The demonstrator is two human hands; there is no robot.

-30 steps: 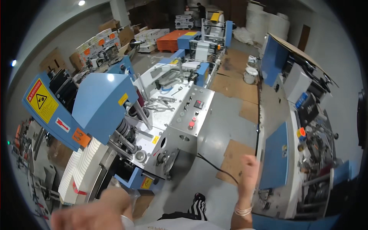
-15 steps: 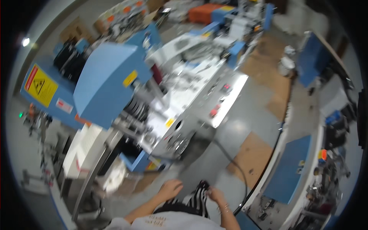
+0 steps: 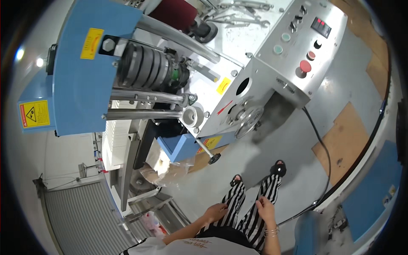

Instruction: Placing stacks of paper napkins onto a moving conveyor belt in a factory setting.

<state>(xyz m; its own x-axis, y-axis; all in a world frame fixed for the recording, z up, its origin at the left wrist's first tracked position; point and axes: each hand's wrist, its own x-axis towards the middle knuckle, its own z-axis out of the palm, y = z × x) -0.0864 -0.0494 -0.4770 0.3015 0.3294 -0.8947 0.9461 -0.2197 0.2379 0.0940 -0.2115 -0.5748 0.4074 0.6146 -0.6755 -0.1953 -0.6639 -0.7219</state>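
My left hand (image 3: 216, 211) rests against my black-and-white striped trousers (image 3: 246, 204) at the thigh, fingers loosely curled, holding nothing. My right hand (image 3: 264, 208), with thin bracelets at the wrist, lies on the other thigh, also with nothing in it. I stand on a grey floor in front of a large blue and steel machine (image 3: 97, 72). Its steel control box (image 3: 297, 46) carries a red round button (image 3: 305, 66) and several smaller buttons. A small hand wheel (image 3: 248, 121) sits on the machine's front face.
A black cable (image 3: 321, 148) runs from the control box across the floor. Brown cardboard sheets (image 3: 344, 144) lie on the floor at the right. White stacked material (image 3: 117, 144) and a clear plastic bag (image 3: 165, 172) sit under the machine. A blue cabinet (image 3: 374, 191) stands at the right.
The view has tilted down and moved closer to the machine. My right hand, raised a second ago, has dropped to my thigh; both hands now rest on my trousers.
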